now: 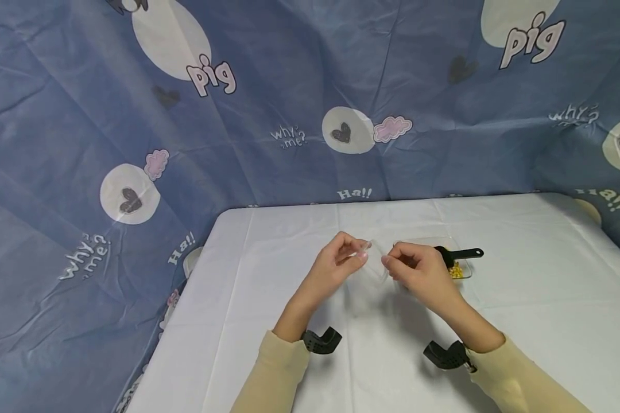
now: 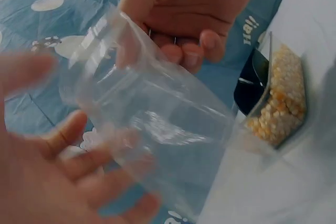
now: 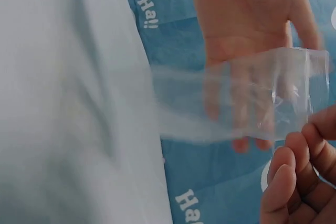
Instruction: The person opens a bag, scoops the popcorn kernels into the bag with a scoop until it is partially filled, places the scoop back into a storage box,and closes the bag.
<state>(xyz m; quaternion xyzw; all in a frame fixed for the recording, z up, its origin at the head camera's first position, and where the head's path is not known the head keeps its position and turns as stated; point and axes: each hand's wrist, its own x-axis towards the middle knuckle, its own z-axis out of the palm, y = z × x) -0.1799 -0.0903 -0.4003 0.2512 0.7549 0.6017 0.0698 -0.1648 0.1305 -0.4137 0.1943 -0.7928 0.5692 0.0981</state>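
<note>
R hand (image 1: 422, 274) pinches a clear plastic zip bag (image 2: 168, 129) by its edge, L hand (image 1: 334, 263) has fingers spread alongside. Bag's mid-air, just left of the clear tub (image 1: 467, 271) w/ corn kernels (image 1: 456, 271) (black scoop (image 1: 464, 254) in there too btw).

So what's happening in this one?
A person has a clear plastic bag up between both hands, above a white-covered table. The right hand pinches its edge; the left hand is beside it, fingers spread in the wrist views, though contact is hard to tell. No kernels show inside. Beyond the right hand, a clear container holds yellow kernels and a black scoop.
</note>
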